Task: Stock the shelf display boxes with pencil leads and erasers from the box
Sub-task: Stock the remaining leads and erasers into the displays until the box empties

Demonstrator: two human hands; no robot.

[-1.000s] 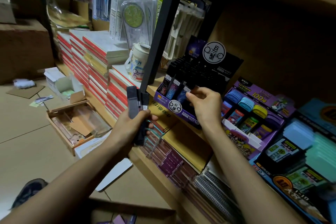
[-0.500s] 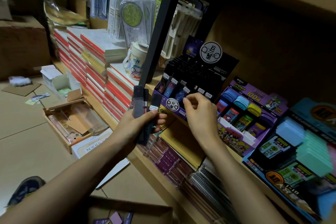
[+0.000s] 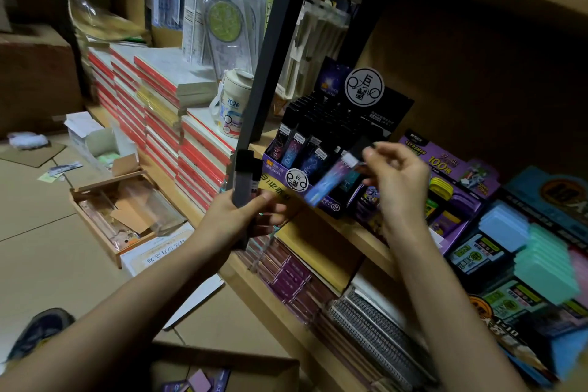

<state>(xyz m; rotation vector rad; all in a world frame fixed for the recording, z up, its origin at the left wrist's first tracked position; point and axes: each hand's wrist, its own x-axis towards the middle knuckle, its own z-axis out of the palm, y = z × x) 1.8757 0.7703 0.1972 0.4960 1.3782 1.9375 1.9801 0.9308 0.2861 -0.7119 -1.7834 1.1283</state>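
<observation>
Two hands (image 3: 237, 216) (image 3: 399, 183) hold slim, rectangular lead cases (image 3: 242, 180) (image 3: 332, 180).

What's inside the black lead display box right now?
Rows of upright lead cases stand in the display box, front ones showing purple-blue labels. The right hand and the blurred case it holds cover the front right slots, so gaps there cannot be judged.

The lead case (image 3: 334, 180) pinched by the right hand (image 3: 396, 183) is motion-blurred, its print unreadable. The left hand (image 3: 241, 216) covers the lower ends of the dark cases (image 3: 243, 177) it grips (how many, unclear). The bottom edge cuts off the cardboard box (image 3: 229, 360); the right edge cuts the blurred eraser display (image 3: 555, 196).
</observation>
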